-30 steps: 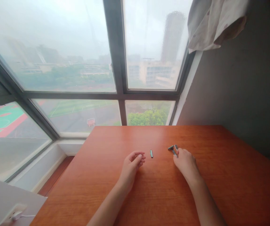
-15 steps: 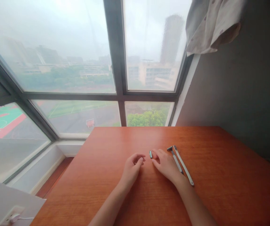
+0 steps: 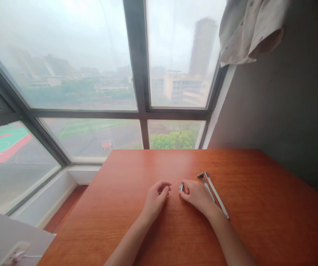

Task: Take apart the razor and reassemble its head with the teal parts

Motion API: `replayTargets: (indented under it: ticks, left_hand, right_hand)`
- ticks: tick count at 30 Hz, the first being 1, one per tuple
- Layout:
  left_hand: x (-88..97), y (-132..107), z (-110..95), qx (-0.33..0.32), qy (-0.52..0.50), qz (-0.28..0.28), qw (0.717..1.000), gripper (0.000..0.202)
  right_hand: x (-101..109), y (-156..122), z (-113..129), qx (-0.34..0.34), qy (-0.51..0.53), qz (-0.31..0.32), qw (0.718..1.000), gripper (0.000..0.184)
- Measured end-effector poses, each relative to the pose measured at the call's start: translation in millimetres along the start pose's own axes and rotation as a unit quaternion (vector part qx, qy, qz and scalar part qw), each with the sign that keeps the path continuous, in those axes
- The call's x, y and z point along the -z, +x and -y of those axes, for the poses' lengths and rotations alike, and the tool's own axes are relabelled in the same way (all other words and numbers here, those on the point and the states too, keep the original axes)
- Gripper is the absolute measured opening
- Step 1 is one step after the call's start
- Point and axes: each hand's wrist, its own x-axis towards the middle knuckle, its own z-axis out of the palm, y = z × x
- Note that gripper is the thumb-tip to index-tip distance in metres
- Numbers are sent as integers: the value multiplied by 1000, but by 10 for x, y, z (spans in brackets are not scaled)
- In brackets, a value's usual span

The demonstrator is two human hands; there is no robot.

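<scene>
My right hand [image 3: 198, 194] pinches a small green-and-white piece [image 3: 181, 187] upright between thumb and fingers, just above or on the brown wooden table [image 3: 153, 162]. Whether it is a razor cartridge or a cap cannot be made out. To the left, my left hand [image 3: 156, 197] rests with loosely curled fingers, the index finger apart from the thumb and nothing visible in it. Beyond my right hand lies a razor [image 3: 205, 182] with a dark head, its handle partly hidden by the hand. Alongside it is a long, slim white stick [image 3: 216, 194], like a toothbrush, with a hole at its near end.
Large windows [image 3: 141, 114] rise behind the table's far edge. A grey wall [image 3: 272, 111] stands at the right, with a pale hanging cloth [image 3: 253, 33] above. At lower left are a wall socket [image 3: 16, 255] and a plugged-in white cable.
My right fingers have closed on the small piece, which has moved slightly right and nearer to me. My left hand stays almost still.
</scene>
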Motion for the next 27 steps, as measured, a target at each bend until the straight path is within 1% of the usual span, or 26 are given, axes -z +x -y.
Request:
replayTargets:
  ticks: [2, 4, 5, 7, 9, 11, 12, 15, 19, 22, 25, 27]
  left_hand:
    - [8, -21, -1, -46, 64, 0, 997, 18]
    - [13, -44, -6, -88, 121, 11, 989, 18]
    - [14, -54, -8, -99, 139, 18, 985, 18]
    - [13, -65, -5, -105, 159, 28, 981, 18]
    - [11, -67, 4, -103, 170, 34, 979, 18]
    - [8, -63, 15, -100, 176, 38, 979, 18]
    - [6, -61, 20, -98, 177, 38, 979, 18]
    - [1, -58, 26, -93, 170, 37, 980, 17]
    - [0, -60, 24, -92, 175, 35, 980, 18]
    - [2, -59, 28, -99, 177, 33, 979, 17]
    - [4, -56, 45, -102, 179, 35, 978, 16]
    - [5, -54, 60, -104, 188, 40, 976, 16]
  right_hand:
    - [63, -76, -127, -2, 26, -18, 1000, 11]
    - [127, -174, -355, -3, 59, -48, 997, 22]
    - [156, -228, -501, -2, 81, -58, 995, 26]
    - [202, -345, -823, -18, 107, -83, 991, 34]
    - [235, -463, -1119, -46, 107, -95, 989, 37]
    - [259, -573, -1326, -67, 98, -68, 991, 39]
    - [268, -622, -1387, -76, 97, -55, 991, 39]
    - [289, -742, -1436, -76, 111, -22, 991, 36]
    - [299, -837, -1407, -70, 133, -2, 989, 39]
    - [291, -868, -1453, -64, 138, 12, 988, 40]
    - [290, -871, -1497, -65, 143, 5, 988, 43]
    - [303, -851, -1453, -66, 155, -17, 986, 42]
